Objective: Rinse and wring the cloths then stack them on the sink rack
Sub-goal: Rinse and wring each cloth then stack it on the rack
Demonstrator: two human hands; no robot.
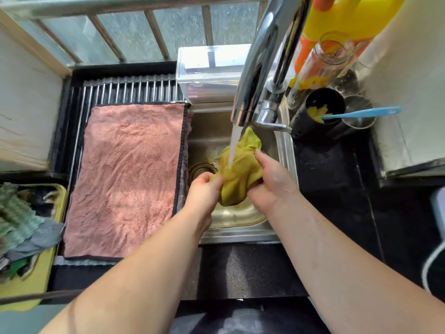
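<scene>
Black stone counter (337,169) under a barred frosted window, steel sink (240,235) set into it, and both hands are over the basin. Faucet (260,68) is on, with the water stream (233,145) falling between the hands straight onto a bunched yellow-green cloth (240,174). Left hand (204,191) has its fingers curled, pinching the cloth's near-left edge. Right hand (272,182) is wrapped round the cloth's right side, thumb on top and fingers underneath. The cloth hangs between the two hands, and its top corner pokes up beyond the right hand, just under the spout. Sink drain (201,168) sits just beyond the left hand. Left of the left hand a roll-up sink rack (130,89) spans the basin, and a pink cloth (130,177) with dark trim is laid flat on it, covering most of the bars. The pink cloth's right edge is near the left wrist, not touching. Further left, well apart from the hands, a yellow tray (36,273) holds a heap of cloths (19,213), green, grey and dark. Beyond the hands, behind the sink, is a clear plastic box (209,71). Beyond and right of the right hand are a yellow bottle (349,15), an open glass jar (322,59) and a black cup (325,102) with a blue brush (361,113) sticking out to the right. Both forearms are bare and look wet.
</scene>
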